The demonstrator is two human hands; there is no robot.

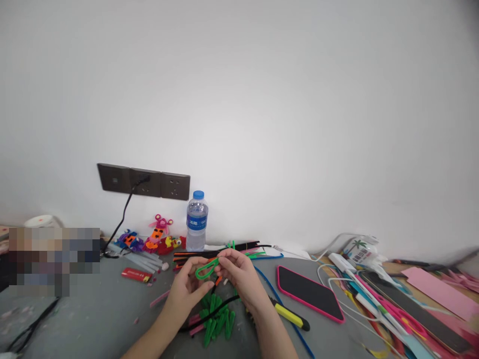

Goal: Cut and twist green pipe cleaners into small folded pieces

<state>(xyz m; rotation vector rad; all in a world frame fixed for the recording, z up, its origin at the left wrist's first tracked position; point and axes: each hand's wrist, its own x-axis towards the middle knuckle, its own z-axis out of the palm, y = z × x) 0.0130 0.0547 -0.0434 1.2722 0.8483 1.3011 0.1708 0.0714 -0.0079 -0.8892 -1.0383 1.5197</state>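
Grey worktop [101,324], its far edge along plain white wall [269,124]. Dark sockets [175,186] on wall, one with black cable plugged. Near far edge: upright bottle [197,222] with blue cap, small colourful figures [157,233] to left of it. Green loop [205,276] raised above middle of worktop; right hand [239,276] pinches one end, left hand [186,286] holds it with bent fingers. Green bundle [220,321] below, toward near edge. Phone [310,293] lies flat toward right edge, yellow cutter [290,316] near it.
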